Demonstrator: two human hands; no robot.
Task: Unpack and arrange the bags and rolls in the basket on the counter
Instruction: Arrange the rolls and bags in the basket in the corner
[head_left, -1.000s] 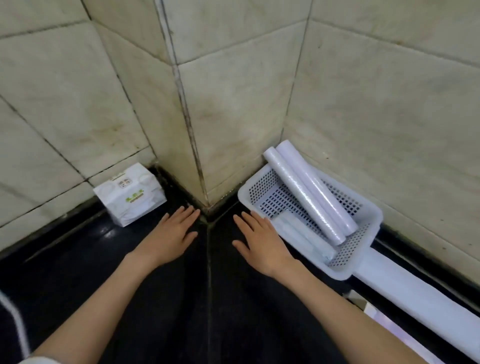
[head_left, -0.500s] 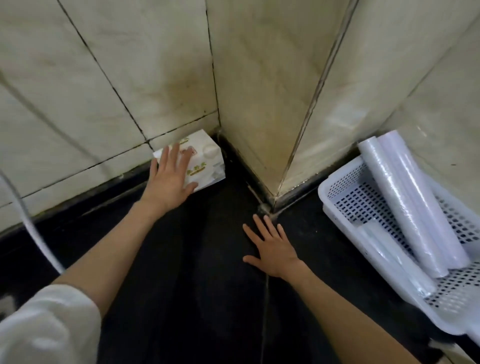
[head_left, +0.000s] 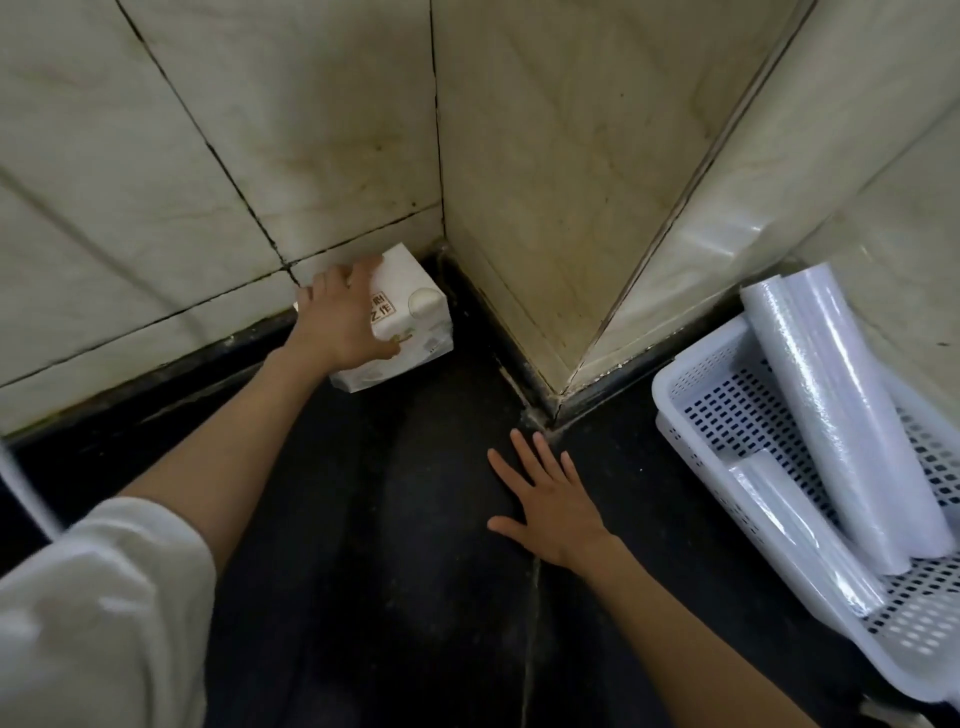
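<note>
A white pack of bags (head_left: 410, 322) with printed characters lies on the black counter against the tiled wall at the left. My left hand (head_left: 340, 317) grips it from above, fingers over its far edge and thumb on its near side. My right hand (head_left: 550, 499) rests flat on the counter, fingers spread, near the protruding wall corner. A white perforated basket (head_left: 691, 379) sits at the right edge. Two long clear-wrapped rolls (head_left: 836, 410) lean across it side by side, and a shorter roll (head_left: 795, 525) lies inside along its near wall.
The black counter (head_left: 395, 519) has a seam running toward me from the wall corner (head_left: 550, 384). Stained beige tiles rise on all sides. A white tube or cord (head_left: 21, 483) crosses the far left edge.
My left hand has gone from lying on the pack to closing around it. The view has shifted slightly left. My right hand stays flat on the counter.
</note>
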